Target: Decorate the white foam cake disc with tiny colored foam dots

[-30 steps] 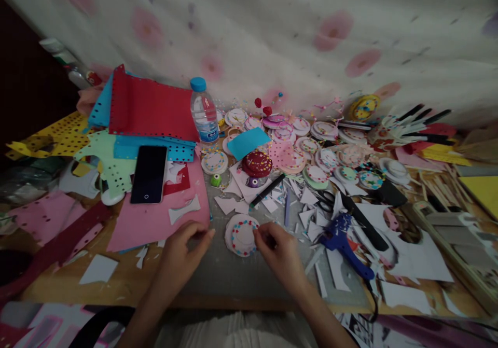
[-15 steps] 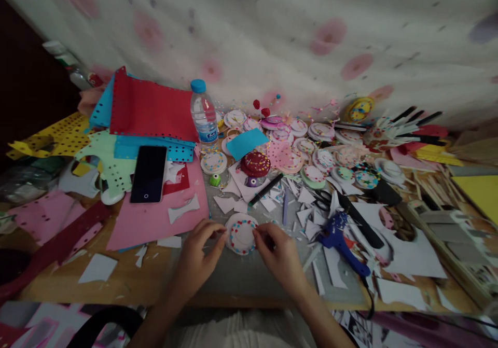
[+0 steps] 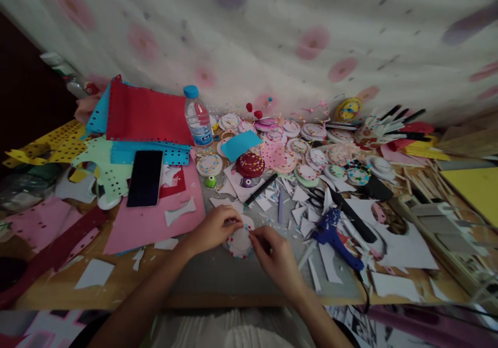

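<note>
A round white disc (image 3: 238, 243) with a ring of small red and blue beads lies on the grey mat at the front middle. My left hand (image 3: 218, 226) reaches over its upper left part, thumb and fingertips pinched at the bead ring; what they hold is too small to make out. At the disc's right edge, my right hand (image 3: 275, 256) has its thumb and forefinger pressed together on the bead ring. The fingers hide parts of the disc.
Behind the hands are paper scraps, a dark pen (image 3: 261, 189), a water bottle (image 3: 198, 117) and many decorated discs. A blue glue gun (image 3: 337, 238) with its cable lies at right. A phone (image 3: 145, 178) rests on pink sheets at left.
My left hand has moved from the disc's left edge up and over its top. My right hand stays at the right edge. The whole view has shifted slightly.
</note>
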Demonstrator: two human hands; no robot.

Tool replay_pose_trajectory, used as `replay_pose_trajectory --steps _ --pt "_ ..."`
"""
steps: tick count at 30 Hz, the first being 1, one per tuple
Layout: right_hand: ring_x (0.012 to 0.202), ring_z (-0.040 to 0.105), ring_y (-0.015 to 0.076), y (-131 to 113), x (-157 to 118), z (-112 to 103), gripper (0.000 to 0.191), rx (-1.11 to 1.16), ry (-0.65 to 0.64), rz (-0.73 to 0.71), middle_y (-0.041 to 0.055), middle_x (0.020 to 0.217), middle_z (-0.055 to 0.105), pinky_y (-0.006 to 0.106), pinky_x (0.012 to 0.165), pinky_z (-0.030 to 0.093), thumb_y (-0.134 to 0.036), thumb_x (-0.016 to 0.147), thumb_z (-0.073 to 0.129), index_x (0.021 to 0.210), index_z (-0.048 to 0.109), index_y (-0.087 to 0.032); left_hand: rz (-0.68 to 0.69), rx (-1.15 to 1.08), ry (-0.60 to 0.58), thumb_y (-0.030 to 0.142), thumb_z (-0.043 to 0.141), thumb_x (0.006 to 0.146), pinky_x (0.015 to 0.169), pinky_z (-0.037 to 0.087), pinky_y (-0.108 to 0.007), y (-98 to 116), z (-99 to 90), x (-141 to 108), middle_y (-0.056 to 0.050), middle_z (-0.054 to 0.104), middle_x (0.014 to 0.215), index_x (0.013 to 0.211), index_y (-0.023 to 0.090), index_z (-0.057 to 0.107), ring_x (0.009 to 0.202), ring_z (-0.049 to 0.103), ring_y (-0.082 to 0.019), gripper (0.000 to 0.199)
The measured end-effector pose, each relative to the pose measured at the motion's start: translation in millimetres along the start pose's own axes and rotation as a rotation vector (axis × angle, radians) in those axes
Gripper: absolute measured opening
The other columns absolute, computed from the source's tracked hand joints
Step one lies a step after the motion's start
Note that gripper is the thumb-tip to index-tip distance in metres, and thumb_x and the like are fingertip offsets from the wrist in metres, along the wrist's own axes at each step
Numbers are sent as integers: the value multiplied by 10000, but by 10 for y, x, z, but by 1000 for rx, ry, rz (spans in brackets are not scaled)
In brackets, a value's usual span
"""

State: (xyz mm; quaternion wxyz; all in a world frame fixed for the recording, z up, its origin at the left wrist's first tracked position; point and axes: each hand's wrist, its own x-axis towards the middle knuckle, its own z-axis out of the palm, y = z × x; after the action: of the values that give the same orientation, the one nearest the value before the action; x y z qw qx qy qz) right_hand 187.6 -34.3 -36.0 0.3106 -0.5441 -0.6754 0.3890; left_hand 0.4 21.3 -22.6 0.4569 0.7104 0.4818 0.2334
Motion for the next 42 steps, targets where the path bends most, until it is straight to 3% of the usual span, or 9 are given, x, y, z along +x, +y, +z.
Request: replay_pose_trajectory --steps 13,16,19,24,27,35,42 --pt "571 540 127 109 44 -5 226 78 9 52 7 662 609 221 524 399 -337 919 489 809 611 -182 -65 -78 89 278 583 848 748 463 -287 -45 21 -51 -54 676 771 737 161 691 788 610 -196 194" --pt "628 565 131 91 55 -17 214 118 5 35 13 713 627 221 566 422 -329 931 480 842 609 -184 -64 -106 78 315 531 892 795 486 -297 -32 -43 -93 -69 703 861 828 161 714 846 638 -201 247" --pt "654 573 134 63 66 -55 218 172 -9 48 20 752 635 219 568 426 -346 933 478 857 605 -185 -23 -121 74 339 609 859 933 467 -338 -54 -126 -168 -87 686 1101 1060 197 696 1044 619 -227 260" --pt "542 496 117 23 97 -76 278 404 -65 131 7 682 609 222 487 383 -422 923 481 817 591 -189 75 -52 -72 405 852 608 1098 341 -436 -76 -138 -268 -112 524 1377 1338 265 518 1278 472 -291 815" --pt "528 492 109 -14 122 -65 274 550 -79 174 21 734 654 221 476 372 -446 898 522 816 581 -192 97 -47 -143 439 862 577 1108 323 -470 -70 -75 -279 -130 462 1435 1417 279 415 1314 433 -315 965" --pt "498 469 91 -109 182 -83 304 686 -143 215 -10 639 621 216 482 357 -484 860 582 775 564 -193 194 55 -142 358 820 684 1112 317 -443 -145 -29 -233 -109 432 1439 1448 299 333 1330 399 -284 908" --pt "508 479 85 -95 196 -75 327 681 -121 228 -5 636 620 212 486 354 -492 864 579 768 570 -179 198 126 -159 314 847 654 1084 351 -420 -149 -23 -226 -86 457 1394 1449 308 287 1299 418 -268 973"
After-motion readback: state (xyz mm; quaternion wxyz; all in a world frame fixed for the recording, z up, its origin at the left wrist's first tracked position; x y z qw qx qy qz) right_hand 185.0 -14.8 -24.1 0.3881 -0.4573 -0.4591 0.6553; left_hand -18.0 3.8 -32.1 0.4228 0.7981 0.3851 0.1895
